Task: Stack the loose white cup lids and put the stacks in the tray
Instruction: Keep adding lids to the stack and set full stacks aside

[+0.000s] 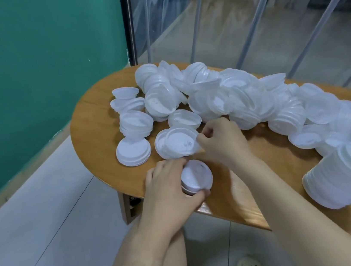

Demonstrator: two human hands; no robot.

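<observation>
My left hand (166,186) has its fingers and thumb curled round a short stack of round white plastic cup lids (196,176), gripping it by the rim just above the near edge of the tabletop. My right hand (221,142) reaches past it, and its fingers (207,131) pinch the rim of a loose white lid (177,142) lying beside the stack.

These lids look thin and very light, with some flex in the rim, so I judge a soft pinch at the edge is enough; squeezing the middle would likely buckle them. They probably nest easily but slide on each other, so the stack wants support round its side.

Further out, more small stacks and single lids (133,151) lie to the left, and a long heap of loose white lids (232,93) runs across the far side of the rounded wooden tabletop (95,144). A tall leaning stack of lids (343,179) rests at the right, close to the near edge. I see no tray here.

Bare wood around my hands gives a little working room, but the stack I hold sits near the table's rim, above the pale tiled floor (46,218).
</observation>
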